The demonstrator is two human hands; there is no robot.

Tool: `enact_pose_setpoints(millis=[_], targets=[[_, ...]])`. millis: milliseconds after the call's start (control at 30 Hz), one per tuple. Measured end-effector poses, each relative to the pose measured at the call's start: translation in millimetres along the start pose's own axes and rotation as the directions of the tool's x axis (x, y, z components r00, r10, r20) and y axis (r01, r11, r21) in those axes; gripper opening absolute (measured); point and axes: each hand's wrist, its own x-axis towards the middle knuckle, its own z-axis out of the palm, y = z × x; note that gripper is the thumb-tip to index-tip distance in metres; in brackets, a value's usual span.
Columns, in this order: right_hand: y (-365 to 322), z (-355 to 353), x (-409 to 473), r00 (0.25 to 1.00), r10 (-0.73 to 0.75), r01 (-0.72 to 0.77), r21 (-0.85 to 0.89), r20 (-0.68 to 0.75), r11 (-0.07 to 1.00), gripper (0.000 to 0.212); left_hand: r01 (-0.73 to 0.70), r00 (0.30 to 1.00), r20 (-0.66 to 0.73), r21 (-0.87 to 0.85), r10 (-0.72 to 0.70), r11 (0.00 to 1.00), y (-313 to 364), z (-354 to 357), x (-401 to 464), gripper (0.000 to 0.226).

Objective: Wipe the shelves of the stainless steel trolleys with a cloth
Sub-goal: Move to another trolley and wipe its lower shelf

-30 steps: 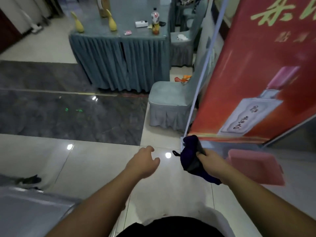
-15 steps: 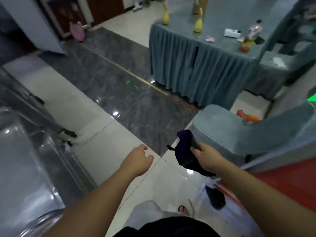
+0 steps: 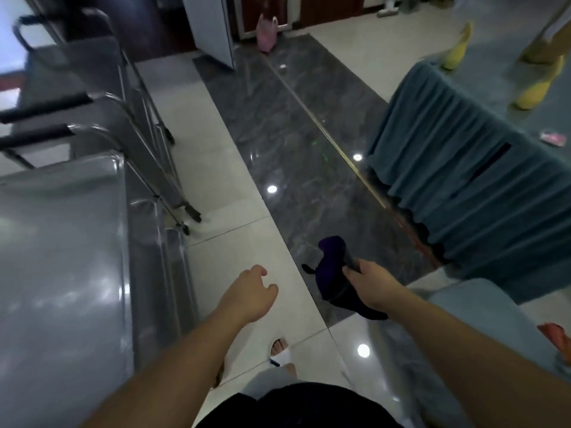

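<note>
Pale glossy tiles (image 3: 228, 180) ran underfoot, cut by a wide band of dark marble-look floor (image 3: 293, 143) edged with a thin brass strip, ceiling lights glinting off both. At the left stood the stainless steel trolleys (image 3: 61, 242), the nearest top shelf broad and reflective, two more parked behind it with black-gripped handles (image 3: 40, 135), their castors (image 3: 185, 230) resting on the pale tiles. To the right a table draped in teal cloth (image 3: 463, 168) stood with its pleated skirt reaching the floor; yellow vases (image 3: 457, 50) sat on its top, along with a small pink item (image 3: 553, 139). Far back, a pink bag (image 3: 267, 34) sat on the floor by a door. A sandalled foot (image 3: 279, 350) stood on the pale tiles.
</note>
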Motion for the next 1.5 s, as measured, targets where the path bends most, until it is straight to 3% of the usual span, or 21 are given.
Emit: enact_pose_setpoints(millis=[233,467,633,800,933,1100,1300,1500], targets=[[-103.4,-3.1,101.0,0.992,-0.066,0.075,-0.077,0.11,0.994,0.032,0.1,0.988,-0.104,-0.128,-0.114,0.987,-14.8,-74.1,59.8,0.055],[-214.1,22.2,203.5,0.91,-0.224,0.323,-0.256,0.35,0.911,0.017,0.298,0.912,-0.164,-0.363,-0.375,0.883,-53.0,-108.5,89.9,0.056],[-292.0,54.5,266.0,0.729,-0.301,0.585,-0.332,0.615,0.74,0.02,0.432,0.755,-0.205,-0.56,-0.623,0.707,-70.1,-111.9,98.2,0.057],[-341.3,90.4,292.6,0.534,-0.26,0.791,-0.366,0.805,0.491,0.021,0.502,0.537,-0.101,-0.76,-0.837,0.413,-53.8,-78.1,72.4,0.055],[-342.4,125.6,278.7,0.418,-0.178,0.872,-0.339,0.891,0.352,0.023,0.463,0.4,-0.033,-0.855,-0.916,0.233,-40.9,-36.0,51.5,0.053],[-322.2,168.5,241.6,0.312,-0.115,0.94,-0.29,0.943,0.178,0.026,0.421,0.314,-0.014,-0.894,-0.949,0.152,-42.2,8.6,29.6,0.051],[-279.9,218.0,216.2,0.228,-0.075,0.967,-0.217,0.971,0.134,0.029,0.408,0.271,0.082,-0.912,-0.959,0.038,-49.1,62.9,17.0,0.053],[-249.8,258.4,226.4,0.142,0.055,0.986,-0.145,0.988,0.076,0.027,0.404,0.17,0.22,-0.905,-0.961,-0.136,-45.2,104.7,16.4,0.052]])
